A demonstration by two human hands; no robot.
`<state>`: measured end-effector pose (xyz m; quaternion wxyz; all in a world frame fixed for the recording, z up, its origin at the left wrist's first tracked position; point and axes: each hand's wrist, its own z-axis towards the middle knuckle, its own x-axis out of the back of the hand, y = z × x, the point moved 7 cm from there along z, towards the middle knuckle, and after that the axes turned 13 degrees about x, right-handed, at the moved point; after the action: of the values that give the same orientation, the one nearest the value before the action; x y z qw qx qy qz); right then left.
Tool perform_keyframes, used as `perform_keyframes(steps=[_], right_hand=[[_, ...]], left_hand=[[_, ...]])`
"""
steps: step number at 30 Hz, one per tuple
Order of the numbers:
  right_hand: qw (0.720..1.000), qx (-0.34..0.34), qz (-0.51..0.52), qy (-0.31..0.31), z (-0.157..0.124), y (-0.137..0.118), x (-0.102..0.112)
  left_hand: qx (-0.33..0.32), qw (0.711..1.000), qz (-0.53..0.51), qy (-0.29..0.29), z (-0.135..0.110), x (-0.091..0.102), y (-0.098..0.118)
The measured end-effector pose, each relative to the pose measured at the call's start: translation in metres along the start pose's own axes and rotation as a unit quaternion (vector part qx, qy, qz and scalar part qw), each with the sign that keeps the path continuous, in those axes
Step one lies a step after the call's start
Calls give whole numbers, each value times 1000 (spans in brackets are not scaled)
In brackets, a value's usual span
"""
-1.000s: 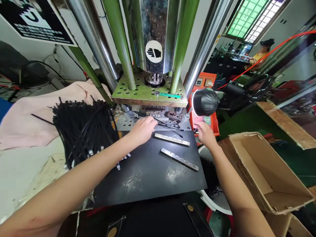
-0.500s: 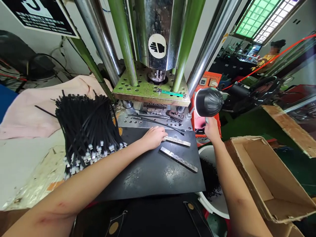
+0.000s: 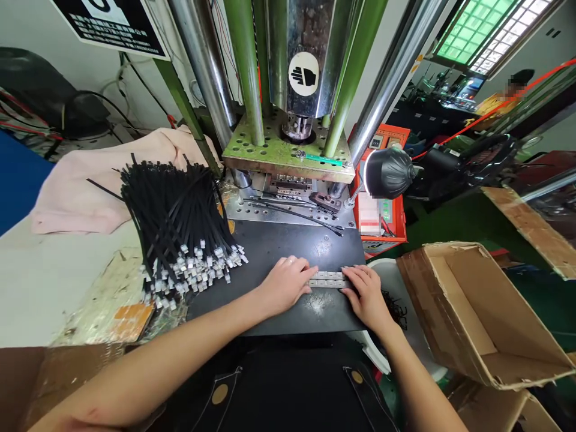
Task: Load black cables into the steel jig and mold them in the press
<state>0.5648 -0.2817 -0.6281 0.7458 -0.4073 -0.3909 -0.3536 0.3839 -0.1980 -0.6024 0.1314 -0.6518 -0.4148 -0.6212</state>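
Two slotted metal bars lie side by side on the dark work plate, their long edges together. My left hand is closed on their left ends. At the right ends, my right hand grips them between thumb and fingers. Left of the hands rests a large bundle of black flat cables with white connectors at the near end. A few loose black strips lie on the perforated press bed beyond the plate.
A green press platen hangs above the bed, with a black lamp at its right. Behind the lamp stands an orange control box. A white bucket and a cardboard box stand at right. Pink cloth lies left. Another person is far back.
My right hand has left the control box and come down to the plate. The two bars, apart and slanted before, are now together and level, nearer me, between both hands.
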Motion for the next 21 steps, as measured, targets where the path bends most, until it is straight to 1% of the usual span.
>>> perform_keyframes(steps=[3, 7, 8, 9, 10, 12, 13, 14, 15, 16, 17, 19, 21], right_hand=[[996, 40, 64, -38, 15, -2, 3], [990, 9, 135, -45, 36, 5, 17], [987, 13, 152, -58, 43, 0, 15], [982, 32, 169, -82, 52, -9, 10], [975, 60, 180, -115, 61, -20, 3], [964, 107, 171, -174, 80, -39, -12], [965, 114, 151, -182, 91, -41, -16], [972, 108, 125, -170, 101, -36, -17], [981, 91, 98, -140, 110, -23, -14], [991, 68, 68, -98, 115, -4, -8], [997, 40, 32, -51, 117, 20, 0], [998, -28, -50, 32, 106, 78, 17], [984, -99, -124, 81, 83, 131, 30]], left_hand=[[34, 997, -17, 64, -35, -5, -22], [34, 981, -64, 178, -80, -8, -52], [39, 976, -71, 201, -88, -9, -57], [48, 972, -74, 220, -94, -9, -60], [58, 968, -75, 232, -99, -9, -62], [71, 966, -76, 238, -103, -8, -62], [73, 966, -78, 233, -103, -8, -61], [74, 967, -82, 229, -103, -7, -60], [75, 967, -85, 227, -104, -7, -60], [76, 967, -88, 229, -106, -6, -62], [77, 965, -90, 235, -109, -6, -63], [77, 957, -94, 263, -117, -4, -69], [83, 945, -109, 296, -126, -4, -76]])
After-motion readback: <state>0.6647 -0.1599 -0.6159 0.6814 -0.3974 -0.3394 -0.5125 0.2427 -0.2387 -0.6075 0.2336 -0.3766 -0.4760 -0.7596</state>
